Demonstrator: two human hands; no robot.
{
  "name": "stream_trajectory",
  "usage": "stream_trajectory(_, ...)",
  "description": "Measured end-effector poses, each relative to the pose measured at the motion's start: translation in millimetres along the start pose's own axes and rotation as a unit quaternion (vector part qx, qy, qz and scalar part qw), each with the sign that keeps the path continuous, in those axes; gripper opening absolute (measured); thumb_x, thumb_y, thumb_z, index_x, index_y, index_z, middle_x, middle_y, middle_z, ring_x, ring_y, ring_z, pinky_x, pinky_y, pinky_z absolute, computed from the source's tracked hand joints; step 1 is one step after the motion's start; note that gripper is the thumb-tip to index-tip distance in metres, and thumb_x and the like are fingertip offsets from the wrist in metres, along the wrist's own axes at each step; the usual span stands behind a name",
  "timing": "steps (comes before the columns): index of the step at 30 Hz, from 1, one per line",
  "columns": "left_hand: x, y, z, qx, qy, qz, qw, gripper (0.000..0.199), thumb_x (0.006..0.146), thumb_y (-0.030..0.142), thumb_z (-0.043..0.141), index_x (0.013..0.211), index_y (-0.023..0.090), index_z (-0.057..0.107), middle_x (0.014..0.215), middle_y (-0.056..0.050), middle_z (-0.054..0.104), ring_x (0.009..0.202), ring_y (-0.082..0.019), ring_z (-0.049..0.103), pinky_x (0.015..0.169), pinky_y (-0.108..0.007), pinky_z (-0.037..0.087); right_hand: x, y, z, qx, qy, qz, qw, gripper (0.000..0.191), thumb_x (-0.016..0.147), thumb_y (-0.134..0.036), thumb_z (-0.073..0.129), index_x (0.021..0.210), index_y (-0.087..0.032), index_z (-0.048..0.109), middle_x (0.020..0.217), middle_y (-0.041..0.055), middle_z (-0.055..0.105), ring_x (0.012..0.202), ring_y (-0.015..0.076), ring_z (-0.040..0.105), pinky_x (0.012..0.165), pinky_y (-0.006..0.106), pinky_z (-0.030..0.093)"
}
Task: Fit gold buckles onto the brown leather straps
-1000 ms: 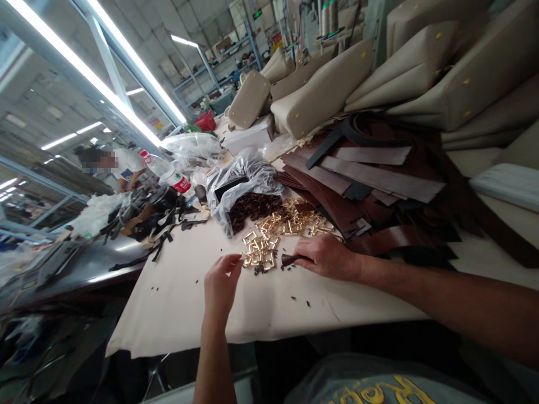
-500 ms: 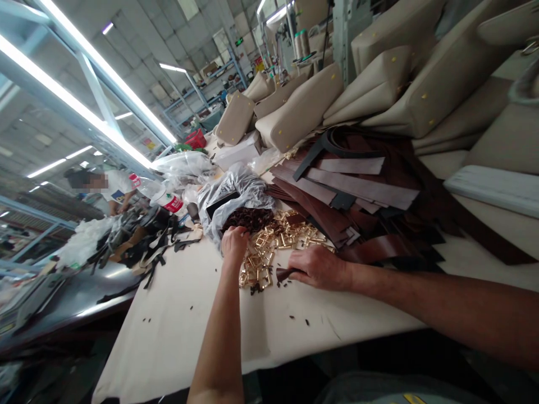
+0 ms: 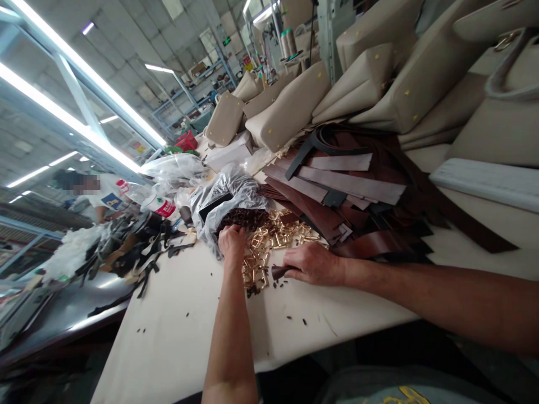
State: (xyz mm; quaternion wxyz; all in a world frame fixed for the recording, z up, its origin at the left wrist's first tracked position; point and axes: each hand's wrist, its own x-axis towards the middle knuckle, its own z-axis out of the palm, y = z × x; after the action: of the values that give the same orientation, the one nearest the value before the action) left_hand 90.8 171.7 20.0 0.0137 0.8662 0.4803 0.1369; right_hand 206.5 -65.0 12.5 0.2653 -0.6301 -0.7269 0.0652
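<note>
My left hand (image 3: 232, 241) is at the mouth of a grey plastic bag (image 3: 197, 210), by a heap of small dark brown pieces (image 3: 252, 217); its fingertips are bent and what they hold, if anything, is hidden. My right hand (image 3: 311, 264) is closed round a brown leather strip (image 3: 278, 272), whose end sticks out to the left. Between and behind the hands lies a pile of gold metal buckles (image 3: 256, 255). Brown leather straps (image 3: 357, 185) are heaped behind my right hand, some with grey undersides.
Beige bags (image 3: 295, 106) stand along the back of the cream table (image 3: 177, 336). A bottle (image 3: 130, 191), a white labelled tub (image 3: 162, 206) and leather scraps (image 3: 147, 241) lie to the left. Beyond them is a person (image 3: 105, 193). Small dark bits are scattered near the front edge.
The whole view has shifted slightly, so most things sit further left. My hands keep nearly the same places on the table, the right one still round the strip.
</note>
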Motion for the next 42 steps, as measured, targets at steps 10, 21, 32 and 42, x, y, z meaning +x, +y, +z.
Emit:
stream_trajectory(10,-89,-10,-24.4,-0.594,0.014,-0.139,0.792,0.032,0.065,0.044,0.081,0.071,0.016,0.066,0.068,0.001,0.065,0.061,-0.01,0.056,0.063,-0.023,0.045,2,9,2,0.05,0.076,0.019,0.996,0.017,0.092,-0.032,0.062,0.09,-0.016,0.069,0.085,0.0036,0.069,0.079,0.0163,0.062,0.068,0.026,0.039)
stream_trajectory(21,-141,27,-12.8,-0.727,-0.107,-0.191,0.651,0.041,0.06,0.048,0.087,0.079,0.014,0.073,0.081,-0.006,0.074,0.065,-0.01,0.064,0.06,-0.02,0.047,4,10,-3,0.066,0.18,0.023,0.981,0.017,0.094,-0.032,0.059,0.095,-0.017,0.067,0.086,0.0035,0.068,0.082,0.015,0.062,0.072,0.025,0.04)
stream_trajectory(32,-142,35,-9.9,-0.726,-0.102,-0.176,0.657,0.044,0.061,0.041,0.089,0.094,0.018,0.07,0.079,-0.001,0.072,0.061,-0.01,0.067,0.06,-0.02,0.051,4,6,2,-0.014,0.113,0.014,0.993,0.019,0.095,-0.032,0.058,0.096,-0.016,0.067,0.089,0.0052,0.068,0.079,0.0154,0.061,0.068,0.026,0.036)
stream_trajectory(42,-146,34,-11.8,-0.712,-0.154,-0.126,0.674,0.046,0.059,0.037,0.09,0.097,0.018,0.071,0.076,0.0,0.071,0.055,-0.009,0.063,0.058,-0.022,0.051,4,5,2,-0.074,0.077,-0.058,0.993,0.024,0.096,-0.036,0.058,0.096,-0.013,0.065,0.088,0.0079,0.069,0.079,0.0194,0.063,0.067,0.03,0.039)
